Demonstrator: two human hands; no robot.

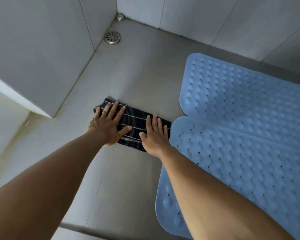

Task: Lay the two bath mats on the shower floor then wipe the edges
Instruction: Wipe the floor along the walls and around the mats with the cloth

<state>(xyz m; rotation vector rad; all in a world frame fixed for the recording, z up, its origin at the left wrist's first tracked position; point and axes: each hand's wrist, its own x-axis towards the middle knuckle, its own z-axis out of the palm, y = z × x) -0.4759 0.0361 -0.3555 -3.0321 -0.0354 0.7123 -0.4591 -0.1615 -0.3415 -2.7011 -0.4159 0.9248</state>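
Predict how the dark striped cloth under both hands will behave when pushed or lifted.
Folded flat on the smooth floor, the striped cloth probably slides easily under the left hand and right hand. Lifted, it would likely droop and unfold, being thin fabric.

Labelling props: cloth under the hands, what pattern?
Dark cloth with thin pale stripes; head view.

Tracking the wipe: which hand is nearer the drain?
Left. The left hand presses the dark cloth on the drain side; the right hand presses its other end, beside the blue mat.

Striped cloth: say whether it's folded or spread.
Folded: the cloth is a narrow layered strip under the left hand and right hand.
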